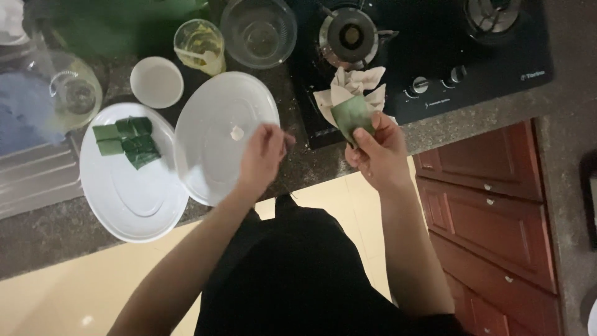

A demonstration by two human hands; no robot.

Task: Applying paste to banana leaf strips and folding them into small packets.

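Right hand point(377, 149) is curled around a folded green leaf piece point(352, 116), thumb pressed on the front and fingers behind, holding it up just over the front edge of the black gas stove point(435, 56). Right behind the leaf there's a crumpled beige cloth point(354, 84) lying on the stove next to the left burner point(348, 35). Left hand point(261, 155) is loosely pinched with fingertips drawn together, hovering over the right rim of a round white lid point(217, 124) with a little knob in the middle; can't tell if there's anything tiny between the fingers. Left of that lid sits a white oval plate point(134, 199) with a few folded green leaf parcels point(127, 140) bunched at its upper end, touching each other. Above the plate there's a small white bowl point(157, 81), a glass cup point(200, 46) with yellowish liquid and a spoon-like thing in it, and a clear glass bowl point(259, 31), all close together on the dark speckled counter point(56, 242). A glass jug point(74, 93) stands at the far left, by the plate. Reddish wooden drawers point(491, 236) run under the counter on the right, pale floor tiles below.
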